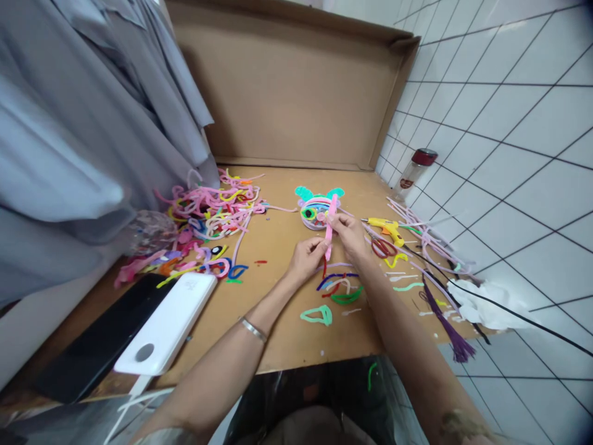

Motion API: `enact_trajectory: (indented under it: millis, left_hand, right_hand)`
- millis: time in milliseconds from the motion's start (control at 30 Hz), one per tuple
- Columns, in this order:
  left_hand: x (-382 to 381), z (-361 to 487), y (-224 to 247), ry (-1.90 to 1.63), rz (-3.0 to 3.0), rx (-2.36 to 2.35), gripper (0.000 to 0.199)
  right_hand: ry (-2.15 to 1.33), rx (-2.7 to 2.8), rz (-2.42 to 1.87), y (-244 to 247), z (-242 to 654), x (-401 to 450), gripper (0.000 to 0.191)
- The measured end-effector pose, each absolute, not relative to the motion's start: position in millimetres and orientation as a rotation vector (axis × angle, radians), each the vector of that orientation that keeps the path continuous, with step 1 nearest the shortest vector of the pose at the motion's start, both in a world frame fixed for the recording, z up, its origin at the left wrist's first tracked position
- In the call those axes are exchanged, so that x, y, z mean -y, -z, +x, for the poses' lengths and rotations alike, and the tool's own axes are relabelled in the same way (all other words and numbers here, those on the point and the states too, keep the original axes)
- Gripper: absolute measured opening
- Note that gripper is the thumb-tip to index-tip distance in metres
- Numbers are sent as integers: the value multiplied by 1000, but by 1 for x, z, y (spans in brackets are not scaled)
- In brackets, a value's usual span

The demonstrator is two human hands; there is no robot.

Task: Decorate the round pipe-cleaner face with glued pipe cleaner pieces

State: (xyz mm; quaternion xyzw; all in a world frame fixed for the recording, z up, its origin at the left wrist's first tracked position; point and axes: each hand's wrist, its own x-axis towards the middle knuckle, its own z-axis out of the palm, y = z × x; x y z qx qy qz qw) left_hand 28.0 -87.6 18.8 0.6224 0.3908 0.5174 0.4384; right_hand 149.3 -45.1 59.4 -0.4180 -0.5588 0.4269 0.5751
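A pink fuzzy strip point(332, 216), which looks like pipe cleaners laid side by side, stands upright between my hands. My left hand point(307, 258) pinches its lower end, and my right hand point(348, 233) grips it higher up, with fingers closed. Just behind the strip sits a round craft piece point(313, 217) with teal ear shapes and a green-and-black eye; the strip and my right hand hide part of it. Below my hands lie bent blue, red and green pipe cleaners point(345, 295) and a mint-green pipe-cleaner loop point(317, 315).
A heap of colourful pipe cleaners point(217, 210) lies at the left, behind a white power bank point(167, 321). On the right are a yellow glue gun point(386, 228) with a black cord, red-handled scissors point(383, 247), a purple tassel point(447, 321), white tissue point(484, 303) and a bottle point(414, 173).
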Motion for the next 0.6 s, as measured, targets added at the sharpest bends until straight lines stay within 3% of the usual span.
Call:
enact_trajectory:
  millis: [600]
  left_hand:
    - [81, 34, -6, -1144, 1489, -957, 32]
  right_hand:
    - [-908, 1243, -1004, -49, 159, 45, 36]
